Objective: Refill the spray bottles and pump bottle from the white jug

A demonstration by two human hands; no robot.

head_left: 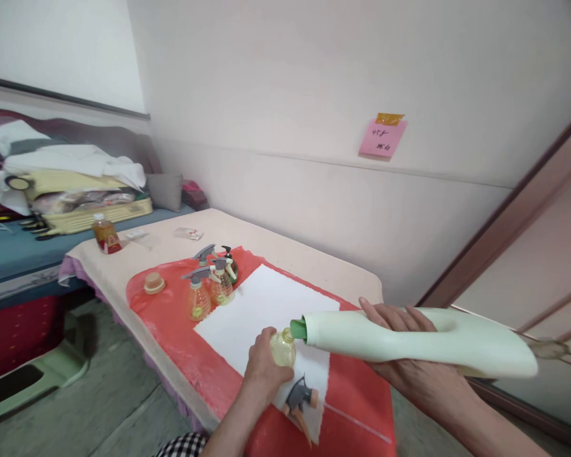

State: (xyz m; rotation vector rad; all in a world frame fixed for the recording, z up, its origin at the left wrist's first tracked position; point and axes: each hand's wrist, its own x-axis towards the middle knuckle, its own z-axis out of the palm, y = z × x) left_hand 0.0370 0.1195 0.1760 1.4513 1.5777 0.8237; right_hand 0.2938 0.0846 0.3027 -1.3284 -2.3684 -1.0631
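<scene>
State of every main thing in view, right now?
Yellow bottle: uncapped, in left hand
Pale green jug: tipped, in right hand
Trigger sprayer: detached, lying on white sheet
Leftmost spray bottle: upright, trigger head fitted
Amber bottle: upright, capped
Pink note: taped to wall

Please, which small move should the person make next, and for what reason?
Probably, the right hand should line up the green spout of the pale green jug with the mouth of the yellowish spray bottle. The spout is close to that mouth, but whether it is inside I cannot tell; the left hand holds the bottle, and a trigger sprayer lies detached on the white sheet.
</scene>
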